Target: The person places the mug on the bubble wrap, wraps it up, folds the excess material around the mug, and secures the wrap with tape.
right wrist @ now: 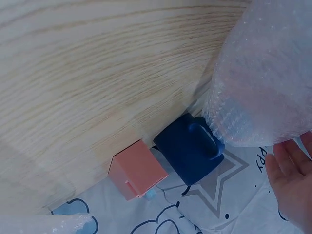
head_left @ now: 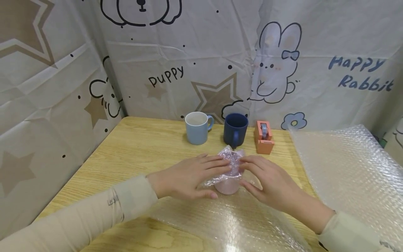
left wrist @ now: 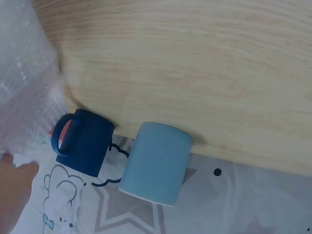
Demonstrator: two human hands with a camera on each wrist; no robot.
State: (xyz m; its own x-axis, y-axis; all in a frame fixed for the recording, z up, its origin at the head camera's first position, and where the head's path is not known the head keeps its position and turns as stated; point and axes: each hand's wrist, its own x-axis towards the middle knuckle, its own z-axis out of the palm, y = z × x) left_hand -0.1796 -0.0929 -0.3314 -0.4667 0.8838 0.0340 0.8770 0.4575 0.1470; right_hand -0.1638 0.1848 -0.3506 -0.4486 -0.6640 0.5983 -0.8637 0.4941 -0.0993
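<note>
A pale pink mug-like cup (head_left: 227, 187) stands on a sheet of bubble wrap (head_left: 201, 213), with part of the wrap (head_left: 233, 161) folded over its top. My left hand (head_left: 192, 175) lies against the wrap from the left, its fingers straight. From the right, my right hand (head_left: 270, 178) touches the folded wrap with gently bent fingertips. In the left wrist view, wrapped pink shows at the left edge beside part of the hand (left wrist: 14, 190). The right wrist view shows the right hand (right wrist: 292, 185) under the bubble wrap (right wrist: 263, 83). The cup's upper part is blurred by the wrap.
Behind the hands stand a light blue mug (head_left: 197, 129), a dark blue mug (head_left: 235, 129) and an orange tape dispenser (head_left: 264, 138). More bubble wrap (head_left: 349, 164) covers the right side of the wooden table (head_left: 132, 150). A printed cloth (head_left: 201, 45) hangs behind.
</note>
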